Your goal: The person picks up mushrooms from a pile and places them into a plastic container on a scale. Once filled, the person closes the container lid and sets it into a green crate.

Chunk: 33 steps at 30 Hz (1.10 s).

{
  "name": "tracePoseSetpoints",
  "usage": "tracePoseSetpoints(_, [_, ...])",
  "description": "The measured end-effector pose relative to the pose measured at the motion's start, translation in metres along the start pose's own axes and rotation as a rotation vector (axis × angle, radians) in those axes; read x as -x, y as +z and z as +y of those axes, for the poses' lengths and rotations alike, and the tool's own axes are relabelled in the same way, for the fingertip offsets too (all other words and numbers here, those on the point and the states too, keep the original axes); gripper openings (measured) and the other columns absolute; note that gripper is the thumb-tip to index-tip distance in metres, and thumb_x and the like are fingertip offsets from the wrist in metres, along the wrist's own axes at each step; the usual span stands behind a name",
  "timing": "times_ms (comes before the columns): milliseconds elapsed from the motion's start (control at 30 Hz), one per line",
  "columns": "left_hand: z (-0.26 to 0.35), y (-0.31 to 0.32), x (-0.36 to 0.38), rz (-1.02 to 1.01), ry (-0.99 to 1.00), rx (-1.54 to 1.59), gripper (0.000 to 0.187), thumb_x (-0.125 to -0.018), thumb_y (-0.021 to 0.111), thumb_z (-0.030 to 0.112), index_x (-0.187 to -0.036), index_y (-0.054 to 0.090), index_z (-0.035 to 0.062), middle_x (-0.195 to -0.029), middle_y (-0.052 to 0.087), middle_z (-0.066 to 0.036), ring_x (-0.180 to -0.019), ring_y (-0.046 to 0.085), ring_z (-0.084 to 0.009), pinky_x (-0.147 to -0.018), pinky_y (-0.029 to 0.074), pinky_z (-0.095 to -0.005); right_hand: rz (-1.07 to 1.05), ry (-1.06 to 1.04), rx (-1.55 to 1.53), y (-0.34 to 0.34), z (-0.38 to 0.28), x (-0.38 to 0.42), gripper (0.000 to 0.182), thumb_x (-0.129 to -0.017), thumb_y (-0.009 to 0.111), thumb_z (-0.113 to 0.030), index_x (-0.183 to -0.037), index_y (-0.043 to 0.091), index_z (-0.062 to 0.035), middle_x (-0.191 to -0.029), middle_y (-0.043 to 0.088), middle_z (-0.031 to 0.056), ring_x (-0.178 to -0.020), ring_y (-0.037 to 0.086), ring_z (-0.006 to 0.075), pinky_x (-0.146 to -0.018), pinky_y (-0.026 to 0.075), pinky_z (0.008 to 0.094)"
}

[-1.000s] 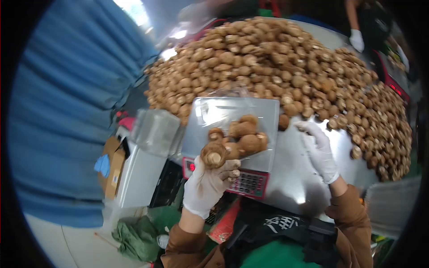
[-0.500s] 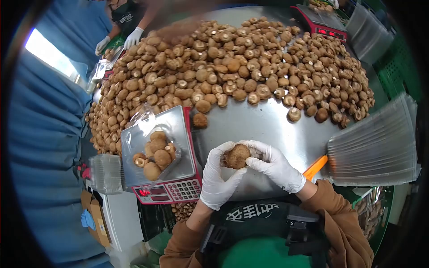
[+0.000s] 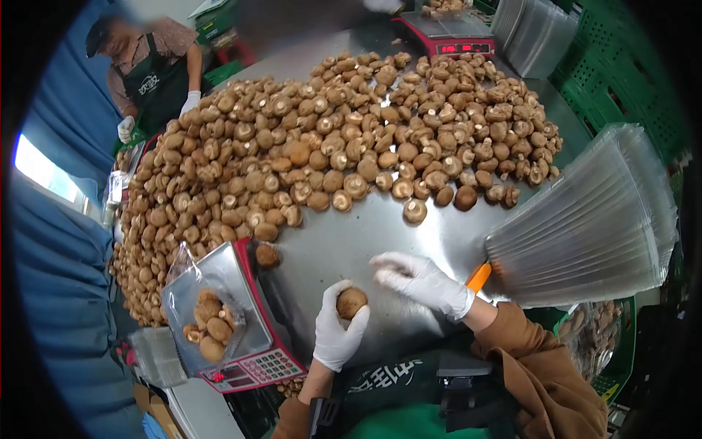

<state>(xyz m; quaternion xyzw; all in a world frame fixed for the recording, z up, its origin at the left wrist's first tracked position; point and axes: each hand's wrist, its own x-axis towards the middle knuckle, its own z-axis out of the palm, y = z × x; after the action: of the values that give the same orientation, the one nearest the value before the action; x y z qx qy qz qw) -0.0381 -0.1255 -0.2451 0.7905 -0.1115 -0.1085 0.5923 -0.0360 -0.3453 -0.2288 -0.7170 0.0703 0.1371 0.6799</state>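
Observation:
A brown shiitake mushroom point(image 3: 352, 302) is gripped between the thumb and fingers of my left hand point(image 3: 336, 335), cap facing up. To its right, my right hand point(image 3: 428, 284) is raised over the steel table with its fingers stretched out and nothing in them. Both hands wear white gloves. On the left, a red-edged digital scale point(image 3: 256, 366) carries a clear plastic tray point(image 3: 238, 311) with several mushrooms in it. One loose mushroom point(image 3: 267, 254) lies beside the scale's upper corner. Beyond my hands spreads a large heap of mushrooms point(image 3: 322, 161).
Clear plastic trays point(image 3: 585, 219) stand stacked at the right, near an orange handle point(image 3: 478, 279). More clear trays point(image 3: 157, 356) sit left of the scale. A second scale point(image 3: 453, 45) is at the far side. A co-worker point(image 3: 150, 73) in gloves stands at far left.
My right hand has let go of the mushroom and moved away to the right, its fingers straightening. The mushroom stays in my left hand. The view has shifted, showing more of the co-worker.

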Motion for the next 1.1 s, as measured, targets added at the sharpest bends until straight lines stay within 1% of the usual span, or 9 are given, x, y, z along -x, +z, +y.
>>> tracePoseSetpoints(133, [-0.041, 0.011, -0.015, -0.043, -0.095, 0.013, 0.053, -0.084, 0.074, 0.009, -0.132, 0.052, 0.0033, -0.109, 0.061, -0.008, -0.108, 0.061, -0.0195, -0.099, 0.049, -0.0328, 0.493, -0.153, 0.375, -0.056, 0.025, -0.031, 0.038, -0.095, 0.071, -0.032, -0.124, 0.068, -0.0085, -0.116, 0.066, 0.0143, -0.111, 0.064, 0.0275, -0.098, 0.052, 0.0369])
tracePoseSetpoints(300, [-0.042, 0.042, -0.049, 0.055, 0.095, -0.268, 0.018, -0.082, 0.076, 0.009, -0.092, 0.062, 0.006, -0.092, 0.064, -0.014, -0.081, 0.064, -0.0333, -0.076, 0.052, -0.0411, 0.853, -0.282, 0.454, -0.079, 0.037, -0.072, 0.038, -0.09, 0.072, -0.023, -0.122, 0.067, -0.0047, -0.134, 0.056, 0.0218, -0.125, 0.055, 0.0392, -0.109, 0.043, 0.0459])
tracePoseSetpoints(400, [-0.035, 0.048, -0.068, 0.008, 0.131, -0.428, 0.012, -0.085, 0.076, 0.008, -0.084, 0.064, 0.0045, -0.086, 0.067, -0.011, -0.073, 0.066, -0.026, -0.073, 0.053, -0.0361, 0.719, -0.331, 0.552, -0.061, 0.008, -0.093, 0.038, -0.089, 0.071, -0.022, -0.122, 0.067, -0.0045, -0.134, 0.058, 0.0216, -0.125, 0.055, 0.0399, -0.108, 0.044, 0.047])
tracePoseSetpoints(433, [-0.03, 0.049, -0.071, -0.033, -0.002, -0.331, 0.011, -0.084, 0.073, 0.006, -0.091, 0.065, 0.0054, -0.086, 0.067, -0.011, -0.07, 0.065, -0.0269, -0.072, 0.053, -0.0367, 0.68, -0.411, 0.575, -0.059, 0.005, -0.105, 0.037, -0.089, 0.07, -0.022, -0.121, 0.068, -0.005, -0.131, 0.06, 0.0212, -0.123, 0.056, 0.0402, -0.107, 0.044, 0.0472])
tracePoseSetpoints(533, [-0.027, 0.041, -0.093, 0.125, 0.123, -0.375, 0.018, -0.082, 0.07, 0.004, -0.099, 0.064, 0.0055, -0.089, 0.068, -0.011, -0.074, 0.066, -0.028, -0.074, 0.054, -0.0373, 0.618, -0.475, 0.613, -0.058, -0.001, -0.151, 0.035, -0.09, 0.068, -0.022, -0.121, 0.068, -0.0057, -0.13, 0.062, 0.0211, -0.121, 0.057, 0.0398, -0.107, 0.045, 0.0469])
tracePoseSetpoints(700, [-0.009, 0.011, -0.191, 0.382, 0.251, -0.565, 0.055, -0.081, 0.068, 0.003, -0.134, 0.057, 0.006, -0.131, 0.059, -0.019, -0.126, 0.055, -0.0398, -0.106, 0.047, -0.0444, 0.48, -0.583, 0.703, -0.053, -0.025, -0.228, 0.041, -0.092, 0.064, -0.027, -0.128, 0.066, -0.0082, -0.133, 0.061, 0.0195, -0.125, 0.055, 0.0381, -0.106, 0.044, 0.048])
tracePoseSetpoints(800, [0.015, -0.009, -0.259, 0.372, 0.113, -0.784, 0.072, -0.083, 0.068, 0.011, -0.151, 0.047, 0.0212, -0.155, 0.042, -0.021, -0.138, 0.045, -0.0423, -0.109, 0.047, -0.0477, 0.396, -0.599, 0.921, -0.042, -0.038, -0.261, 0.047, -0.091, 0.064, -0.031, -0.133, 0.063, -0.0104, -0.138, 0.058, 0.0168, -0.13, 0.052, 0.0362, -0.107, 0.043, 0.0503])
tracePoseSetpoints(933, [0.032, -0.014, -0.306, 0.005, -0.1, -1.153, 0.07, -0.076, 0.081, 0.028, -0.14, 0.054, 0.0217, -0.142, 0.047, -0.017, -0.131, 0.05, -0.0374, -0.098, 0.054, -0.0473, 0.344, -0.537, 1.19, -0.023, -0.024, -0.274, 0.055, -0.084, 0.072, -0.039, -0.134, 0.062, -0.0156, -0.125, 0.059, 0.012, -0.122, 0.054, 0.0319, -0.103, 0.041, 0.0528])
tracePoseSetpoints(1100, [0.012, -0.004, -0.278, 0.106, -0.005, -1.082, 0.049, -0.078, 0.077, 0.021, -0.123, 0.059, 0.0179, -0.126, 0.052, -0.015, -0.114, 0.058, -0.0359, -0.083, 0.058, -0.0491, 0.299, -0.621, 1.203, -0.018, -0.027, -0.252, 0.039, -0.078, 0.077, -0.031, -0.112, 0.068, -0.014, -0.11, 0.06, 0.0105, -0.111, 0.056, 0.0307, -0.1, 0.041, 0.0467])
